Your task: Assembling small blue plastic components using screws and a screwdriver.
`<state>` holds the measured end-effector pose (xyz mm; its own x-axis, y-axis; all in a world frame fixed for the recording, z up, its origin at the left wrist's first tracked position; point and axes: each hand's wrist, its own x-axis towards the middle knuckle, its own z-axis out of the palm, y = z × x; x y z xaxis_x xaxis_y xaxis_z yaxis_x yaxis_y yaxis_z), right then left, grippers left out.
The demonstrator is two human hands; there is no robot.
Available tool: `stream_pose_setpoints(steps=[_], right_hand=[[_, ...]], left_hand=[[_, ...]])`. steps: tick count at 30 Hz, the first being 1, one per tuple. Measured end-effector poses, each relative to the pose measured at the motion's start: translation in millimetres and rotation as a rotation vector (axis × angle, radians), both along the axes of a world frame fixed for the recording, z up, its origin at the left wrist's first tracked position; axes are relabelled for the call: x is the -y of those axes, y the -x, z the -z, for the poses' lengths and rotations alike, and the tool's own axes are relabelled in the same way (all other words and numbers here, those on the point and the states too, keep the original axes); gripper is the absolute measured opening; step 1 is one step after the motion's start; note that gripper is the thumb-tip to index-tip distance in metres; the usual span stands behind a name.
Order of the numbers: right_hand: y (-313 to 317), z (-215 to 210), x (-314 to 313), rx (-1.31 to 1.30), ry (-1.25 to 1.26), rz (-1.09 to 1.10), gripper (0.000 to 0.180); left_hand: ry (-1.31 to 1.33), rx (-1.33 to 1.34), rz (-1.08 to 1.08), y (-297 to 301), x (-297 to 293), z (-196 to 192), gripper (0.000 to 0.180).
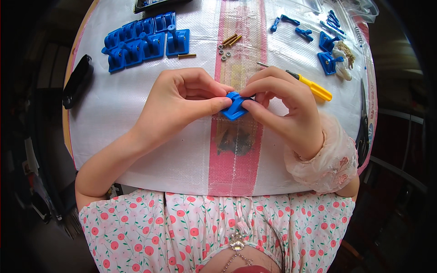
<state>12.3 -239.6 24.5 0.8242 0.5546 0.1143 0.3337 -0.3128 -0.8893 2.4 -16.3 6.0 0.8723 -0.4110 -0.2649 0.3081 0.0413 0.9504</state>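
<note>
Between my two hands, over the pink stripe of the table cover, is a small blue plastic bracket (235, 109) with a flat base. My left hand (186, 93) pinches its left side with thumb and fingertips. From the right, my right hand (284, 98) grips the other side the same way, fingers bent over the top. Some of the bracket is hidden behind my fingertips. Just beyond my hands lie a few brass screws (232, 40) and several silver nuts (223, 58). A screwdriver with a yellow handle (315, 86) lies partly behind my right hand.
Rows of blue brackets (134, 53) stand at the far left, with a single brass screw (187, 56) nearby. A black case (78, 82) lies at the left edge. Far right are blue levers (303, 33), two more brackets (327, 63) and a crumpled cloth (344, 59). Black scissors (363, 132) lie along the right edge.
</note>
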Motion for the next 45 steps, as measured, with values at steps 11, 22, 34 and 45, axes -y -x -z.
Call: stream_pose_setpoints(steps=[11, 22, 34, 45], right_hand=[[6.5, -0.6, -5.6, 0.308, 0.056, 0.000, 0.021], [2.4, -8.9, -2.6, 0.235, 0.149, -0.019, 0.020], [-12.4, -31.1, 56.7, 0.433, 0.818, 0.137, 0.019], [-14.1, -14.5, 76.5, 0.211, 0.505, -0.072, 0.026]], left_hand=[[-0.045, 0.237, 0.025, 5.4, 5.6, -2.7, 0.033], [-0.322, 0.694, 0.186, 0.0, -0.8, -1.0, 0.035], [-0.511, 1.235, 0.442, -19.6, -12.4, 7.0, 0.028], [-0.429, 1.182, 0.433, -25.2, -16.3, 5.3, 0.022]])
